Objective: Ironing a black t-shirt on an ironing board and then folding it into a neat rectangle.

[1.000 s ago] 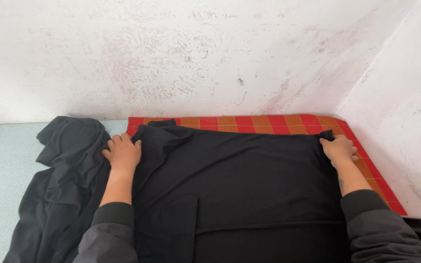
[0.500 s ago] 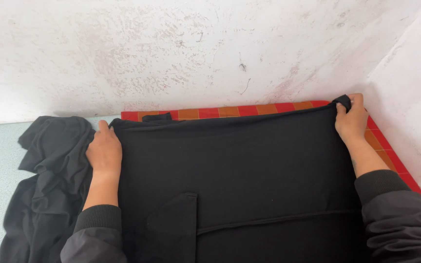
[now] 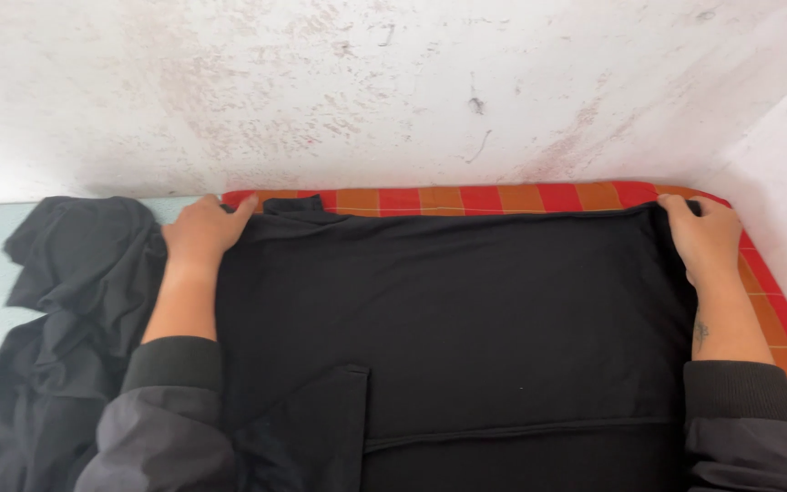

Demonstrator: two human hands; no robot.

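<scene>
Now both hands, left hand (image 3: 200,232) and right hand (image 3: 705,239), fingers grasping the black garment (image 3: 448,310) at its far corners.

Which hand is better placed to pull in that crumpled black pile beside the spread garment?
Left. The left hand rests at the spread black garment's far left corner, right beside the crumpled black pile. The right hand holds the far right corner by the wall, with the whole garment between.
</scene>
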